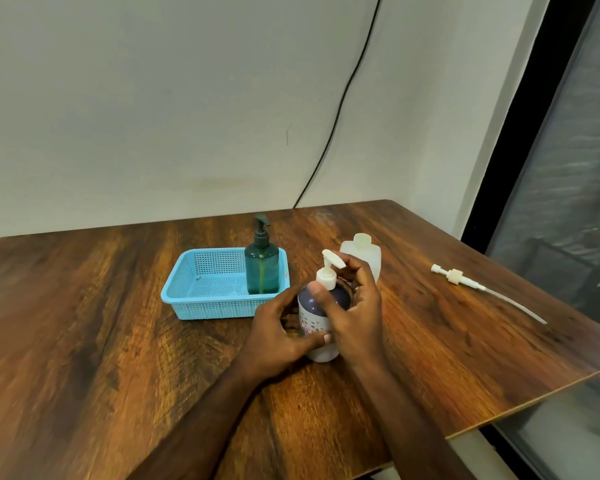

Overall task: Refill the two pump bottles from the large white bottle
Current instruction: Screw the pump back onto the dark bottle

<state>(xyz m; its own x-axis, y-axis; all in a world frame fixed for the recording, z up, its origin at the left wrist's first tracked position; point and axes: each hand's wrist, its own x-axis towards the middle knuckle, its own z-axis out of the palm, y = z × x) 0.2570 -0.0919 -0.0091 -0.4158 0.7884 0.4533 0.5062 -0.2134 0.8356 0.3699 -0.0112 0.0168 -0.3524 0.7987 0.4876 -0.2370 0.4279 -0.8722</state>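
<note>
- My right hand (355, 306) sits at frame centre, thumb and fingers curled round the white pump (329, 271) collar of the purple bottle (321, 320); it reads as a twisting grip.
- My left hand (281, 334) wraps the bottle's lower body from the left, thumb across the label, clamping it upright on the worktop (118, 341).
- I judge the step to be turning this pump on its thread; whether on or off I cannot tell.
- To do it well: I keep the left hand low and firm so the base doesn't skid, turn only the collar rather than the spout, and keep the bottle vertical so nothing slops.
- Just behind my right hand stands the white bottle (362, 256), uncapped and partly hidden by my fingers; I must mind my knuckles don't knock it.
- Left of centre, the green bottle (262, 268), pump fitted, stands in the right end of the blue basket (201, 289).
- At right, well apart, a loose pump (458, 277) with its long tube lies flat on the worktop.
</note>
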